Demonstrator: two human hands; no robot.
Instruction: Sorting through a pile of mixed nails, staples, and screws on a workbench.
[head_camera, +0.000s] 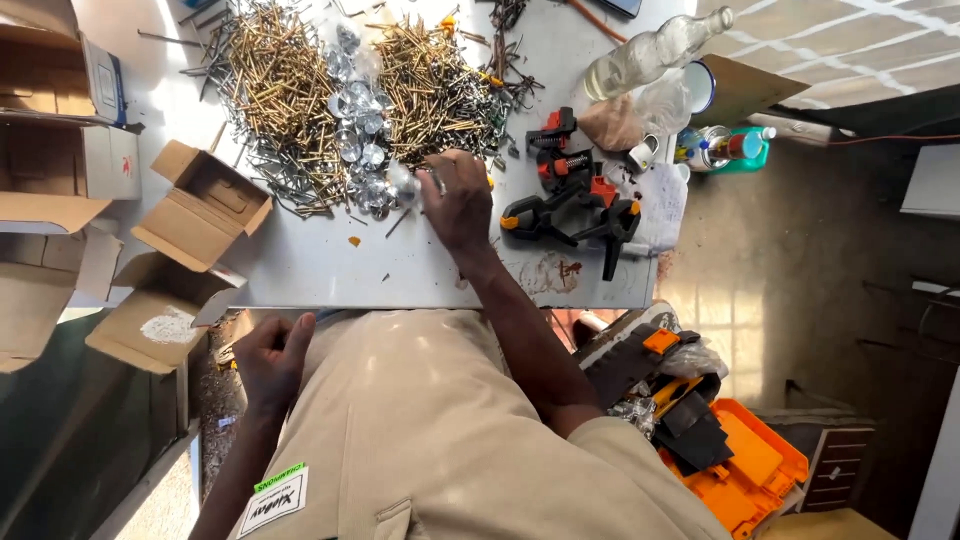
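Note:
My right hand (457, 200) reaches over the white table (330, 265) to the near edge of a heap of brass screws and nails (430, 85). Its fingers pinch something small and shiny beside a cluster of small clear plastic bags (362, 150); motion blur hides what it is. My left hand (270, 358) rests low by my lap, below the table's front edge, curled with nothing visible in it. A second, larger heap of screws and nails (275, 85) lies further left.
Open cardboard boxes (200, 205) stand at the table's left. Black-and-orange spring clamps (570, 205) lie right of my hand. A glass bottle (655, 50) and cans sit at the far right. An orange tool case (740, 460) lies on the floor.

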